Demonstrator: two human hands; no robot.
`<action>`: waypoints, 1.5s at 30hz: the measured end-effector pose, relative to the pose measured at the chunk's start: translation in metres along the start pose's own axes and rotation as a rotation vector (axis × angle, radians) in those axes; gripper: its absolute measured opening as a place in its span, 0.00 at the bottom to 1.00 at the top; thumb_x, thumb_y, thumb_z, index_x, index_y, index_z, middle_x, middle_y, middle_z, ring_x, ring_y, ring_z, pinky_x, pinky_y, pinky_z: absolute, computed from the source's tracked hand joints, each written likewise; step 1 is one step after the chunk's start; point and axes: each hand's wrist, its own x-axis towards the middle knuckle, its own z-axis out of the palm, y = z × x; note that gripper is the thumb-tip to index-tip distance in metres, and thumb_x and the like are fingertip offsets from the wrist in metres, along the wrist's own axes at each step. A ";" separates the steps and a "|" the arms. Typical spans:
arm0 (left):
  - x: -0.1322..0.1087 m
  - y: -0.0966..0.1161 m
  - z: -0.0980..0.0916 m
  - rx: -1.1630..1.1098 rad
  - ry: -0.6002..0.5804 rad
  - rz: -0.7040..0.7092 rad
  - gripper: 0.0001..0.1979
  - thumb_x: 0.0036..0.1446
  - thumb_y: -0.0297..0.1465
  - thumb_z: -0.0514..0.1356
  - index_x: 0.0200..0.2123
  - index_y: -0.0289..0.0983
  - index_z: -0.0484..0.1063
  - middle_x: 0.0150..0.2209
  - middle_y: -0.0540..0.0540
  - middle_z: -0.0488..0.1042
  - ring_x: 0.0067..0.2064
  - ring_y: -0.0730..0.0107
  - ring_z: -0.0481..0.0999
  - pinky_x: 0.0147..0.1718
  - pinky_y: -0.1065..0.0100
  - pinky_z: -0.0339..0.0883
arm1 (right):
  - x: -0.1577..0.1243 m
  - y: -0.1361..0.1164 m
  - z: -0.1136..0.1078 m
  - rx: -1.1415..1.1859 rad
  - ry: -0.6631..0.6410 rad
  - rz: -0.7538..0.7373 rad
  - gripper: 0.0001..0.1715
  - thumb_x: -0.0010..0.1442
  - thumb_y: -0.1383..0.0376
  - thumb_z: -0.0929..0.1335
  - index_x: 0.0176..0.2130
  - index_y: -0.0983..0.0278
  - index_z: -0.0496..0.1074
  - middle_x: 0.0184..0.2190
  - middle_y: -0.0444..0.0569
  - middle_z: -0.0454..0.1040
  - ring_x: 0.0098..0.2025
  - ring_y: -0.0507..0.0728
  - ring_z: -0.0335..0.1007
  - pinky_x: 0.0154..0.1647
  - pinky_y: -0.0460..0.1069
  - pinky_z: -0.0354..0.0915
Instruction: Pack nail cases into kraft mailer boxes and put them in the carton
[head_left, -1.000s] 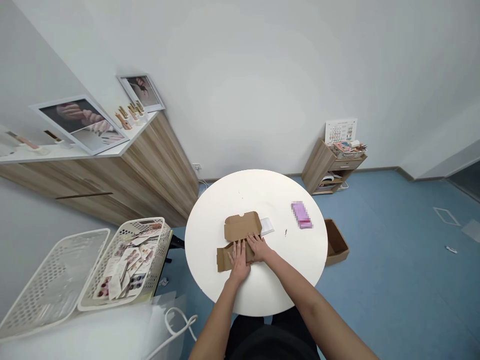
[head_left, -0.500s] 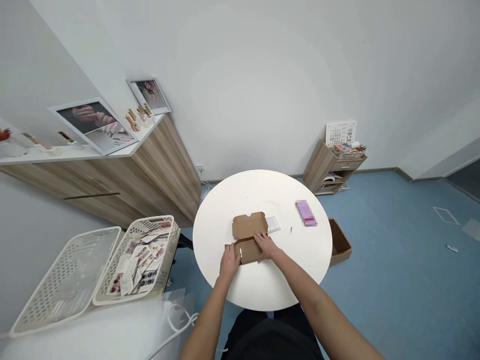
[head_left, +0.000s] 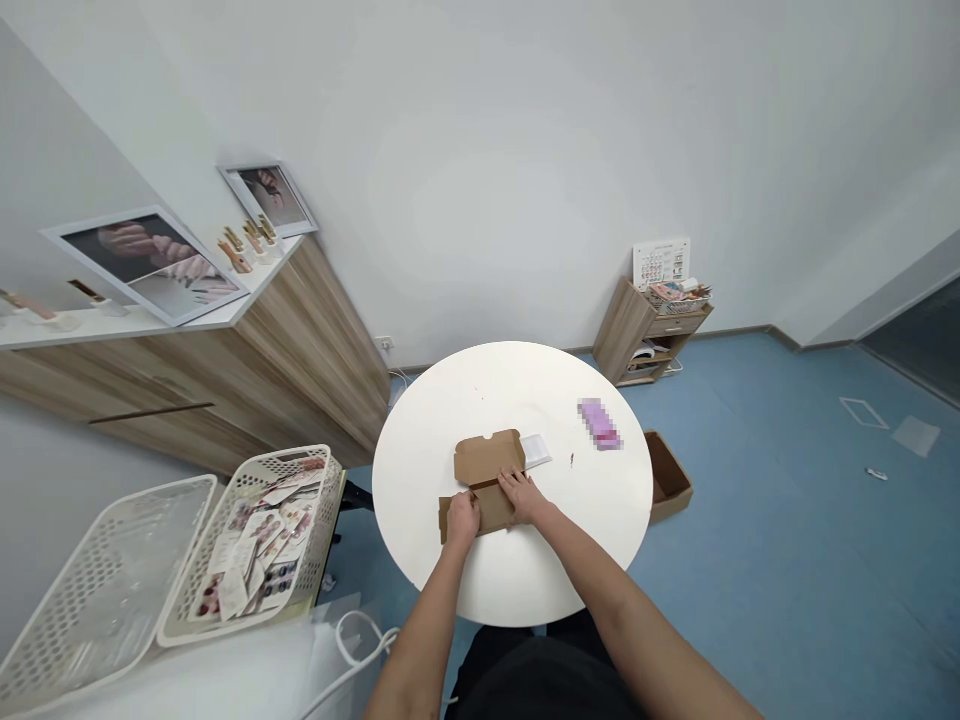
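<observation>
At the near edge of the round white table, left hand and right hand press unclenched on a part-folded cardboard box; off the table, a white plastic basket holds printed cards

The left hand hides part of the cardboard box; the pink packet is pixelated.

Brown corrugated mailer box, partly folded, lying flat (notched lid opened out)

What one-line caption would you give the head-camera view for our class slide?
Left hand and right hand press a kraft cardboard mailer box on a round white table, beside a white packet.
</observation>
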 end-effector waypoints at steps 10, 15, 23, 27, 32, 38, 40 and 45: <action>-0.017 -0.011 -0.010 -0.036 0.072 0.097 0.14 0.59 0.23 0.51 0.44 0.37 0.73 0.43 0.42 0.74 0.46 0.62 0.73 0.46 0.63 0.65 | 0.000 0.002 0.002 0.019 0.008 -0.006 0.76 0.37 0.57 0.80 0.70 0.58 0.36 0.72 0.55 0.35 0.72 0.70 0.25 0.68 0.67 0.38; -0.035 -0.030 -0.019 0.027 0.321 -0.127 0.23 0.57 0.28 0.55 0.57 0.34 0.64 0.53 0.35 0.68 0.55 0.49 0.67 0.50 0.52 0.62 | 0.001 0.004 0.003 0.031 0.003 -0.005 0.76 0.39 0.58 0.80 0.70 0.57 0.35 0.72 0.55 0.35 0.72 0.69 0.23 0.69 0.65 0.37; -0.047 -0.046 -0.025 -0.369 0.108 -0.361 0.08 0.54 0.31 0.55 0.34 0.37 0.73 0.35 0.42 0.79 0.40 0.57 0.78 0.38 0.63 0.67 | -0.002 0.004 0.002 0.024 0.000 -0.005 0.74 0.39 0.59 0.79 0.70 0.58 0.36 0.72 0.55 0.34 0.72 0.69 0.24 0.68 0.65 0.37; -0.050 -0.032 -0.027 -0.428 0.128 -0.282 0.05 0.54 0.31 0.54 0.29 0.40 0.69 0.33 0.47 0.78 0.38 0.63 0.77 0.36 0.68 0.65 | -0.001 0.007 0.005 0.023 0.004 -0.005 0.74 0.40 0.59 0.79 0.70 0.58 0.35 0.72 0.54 0.35 0.72 0.68 0.24 0.68 0.65 0.38; -0.049 -0.004 -0.018 -0.464 0.107 -0.183 0.05 0.56 0.31 0.54 0.28 0.41 0.64 0.30 0.51 0.76 0.38 0.67 0.78 0.35 0.72 0.64 | 0.002 0.012 0.010 0.032 0.019 -0.019 0.74 0.38 0.57 0.79 0.70 0.58 0.38 0.72 0.54 0.35 0.72 0.69 0.25 0.68 0.64 0.38; -0.050 0.014 -0.009 -0.401 0.066 -0.092 0.04 0.58 0.33 0.59 0.32 0.40 0.66 0.37 0.47 0.78 0.41 0.65 0.78 0.36 0.70 0.64 | 0.001 0.013 0.012 0.016 0.047 -0.027 0.73 0.40 0.58 0.79 0.70 0.59 0.38 0.72 0.54 0.37 0.72 0.69 0.26 0.68 0.64 0.39; -0.047 0.013 -0.010 -0.329 0.073 -0.094 0.02 0.58 0.30 0.59 0.35 0.40 0.67 0.37 0.47 0.78 0.40 0.67 0.78 0.37 0.70 0.63 | 0.001 0.013 0.013 0.009 0.048 -0.030 0.73 0.39 0.57 0.79 0.70 0.59 0.38 0.72 0.53 0.36 0.72 0.69 0.26 0.69 0.63 0.39; -0.031 0.012 -0.007 -0.108 0.046 -0.213 0.07 0.56 0.29 0.61 0.38 0.39 0.66 0.34 0.48 0.77 0.40 0.65 0.76 0.35 0.69 0.61 | 0.000 0.012 0.011 -0.014 0.029 -0.031 0.73 0.40 0.56 0.79 0.70 0.58 0.38 0.72 0.54 0.36 0.72 0.69 0.25 0.68 0.63 0.39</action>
